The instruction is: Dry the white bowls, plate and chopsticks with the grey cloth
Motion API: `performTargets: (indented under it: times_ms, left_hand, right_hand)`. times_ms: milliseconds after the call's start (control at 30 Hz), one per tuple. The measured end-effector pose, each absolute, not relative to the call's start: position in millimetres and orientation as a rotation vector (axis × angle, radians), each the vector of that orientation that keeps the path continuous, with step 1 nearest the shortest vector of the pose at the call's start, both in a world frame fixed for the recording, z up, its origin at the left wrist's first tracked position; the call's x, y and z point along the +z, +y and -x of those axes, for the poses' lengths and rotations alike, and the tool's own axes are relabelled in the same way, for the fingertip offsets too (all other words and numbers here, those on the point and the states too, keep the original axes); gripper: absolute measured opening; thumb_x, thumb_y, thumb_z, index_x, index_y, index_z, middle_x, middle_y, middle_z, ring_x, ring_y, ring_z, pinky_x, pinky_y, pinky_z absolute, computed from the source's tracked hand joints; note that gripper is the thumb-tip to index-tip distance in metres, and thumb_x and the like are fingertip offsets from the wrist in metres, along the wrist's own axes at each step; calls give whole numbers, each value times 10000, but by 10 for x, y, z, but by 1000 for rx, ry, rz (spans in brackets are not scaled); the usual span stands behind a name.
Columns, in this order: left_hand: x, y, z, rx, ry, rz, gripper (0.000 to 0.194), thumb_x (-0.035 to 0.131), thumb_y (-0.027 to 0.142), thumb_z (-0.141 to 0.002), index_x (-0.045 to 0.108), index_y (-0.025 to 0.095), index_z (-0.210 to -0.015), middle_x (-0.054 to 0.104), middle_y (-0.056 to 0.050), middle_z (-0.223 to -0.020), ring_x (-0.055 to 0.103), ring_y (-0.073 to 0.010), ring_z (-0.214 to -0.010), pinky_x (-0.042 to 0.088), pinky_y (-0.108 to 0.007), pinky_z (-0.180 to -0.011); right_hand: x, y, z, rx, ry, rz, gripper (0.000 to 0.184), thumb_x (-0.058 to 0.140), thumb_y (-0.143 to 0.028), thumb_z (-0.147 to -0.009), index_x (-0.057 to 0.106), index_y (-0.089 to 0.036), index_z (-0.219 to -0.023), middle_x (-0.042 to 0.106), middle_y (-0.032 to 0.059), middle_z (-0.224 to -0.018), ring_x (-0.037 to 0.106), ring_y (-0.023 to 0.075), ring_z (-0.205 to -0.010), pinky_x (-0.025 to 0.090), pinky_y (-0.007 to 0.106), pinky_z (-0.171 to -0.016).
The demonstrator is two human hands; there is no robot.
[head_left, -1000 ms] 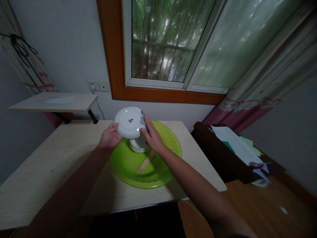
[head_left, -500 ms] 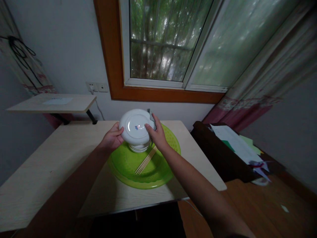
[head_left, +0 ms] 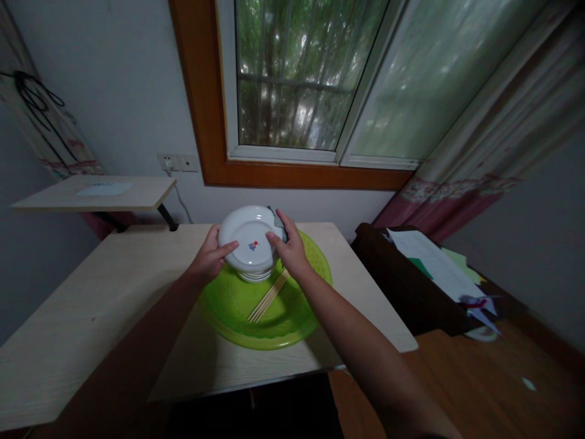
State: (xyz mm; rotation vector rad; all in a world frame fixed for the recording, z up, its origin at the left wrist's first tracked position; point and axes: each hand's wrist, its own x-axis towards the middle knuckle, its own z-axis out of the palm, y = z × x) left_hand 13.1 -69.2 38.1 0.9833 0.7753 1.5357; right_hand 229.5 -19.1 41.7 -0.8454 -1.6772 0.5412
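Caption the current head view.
Left hand grips white plate, right hand holds grey cloth at its rim, above stacked dishes and chopsticks in green basin.

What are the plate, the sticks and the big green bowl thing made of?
The plate looks like glazed ceramic: white, smooth, with bright shiny spots. The sticks are probably plain wood or bamboo, because they're pale tan and thin. The green basin seems to be glossy plastic, with its bright colour and shiny rim.

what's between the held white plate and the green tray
A stack of white dishes lies between the plate and the green tray, as the head view shows.
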Motion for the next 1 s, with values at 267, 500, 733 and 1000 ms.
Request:
performTargets:
  times_ms: [267, 500, 733, 1000]
  left_hand:
    - [376, -691, -141, 1506, 833, -1030, 527, 881, 191, -638, 540, 179, -1040, 712, -51, -1019, 686, -214, -914, 549, -318, -804]
    - [309, -673, -125, 1619, 882, -1122, 566, 896, 189, -615, 501, 206, -1020, 670, -6, -1004, 646, -174, -922, 524, -287, -834]
    - [293, -678, -115, 1644, 977, -1222, 573, 913, 194, -580, 482, 210, -957, 645, 19, -944, 634, -156, -874, 511, -251, -774]
    - [288, -693, -154, 1596, 1095, -1267, 569, 919, 251, -567, 467, 216, -910, 624, 36, -837, 627, -149, -773, 493, -237, -685]
  right_hand:
    - [491, -237, -2340, 381, -1792, 822, 641, 547, -554, -964, 449, -263, -1526, 558, 112, -1471, 541, 287, -1328, 443, 500, -1135]
    - [545, -284, -2335, 275, -1827, 804, 613, 459, -530, -1007, 371, -288, -1564, 497, 96, -1535, 467, 281, -1407, 390, 528, -1183]
    - [536, -290, -2331, 207, -1838, 809, 617, 441, -505, -1017, 321, -292, -1583, 467, 97, -1556, 433, 289, -1436, 370, 552, -1196]
    - [569, -385, -2303, 41, -1941, 800, 622, 412, -384, -1029, 224, -310, -1617, 352, 66, -1639, 335, 278, -1515, 323, 562, -1234]
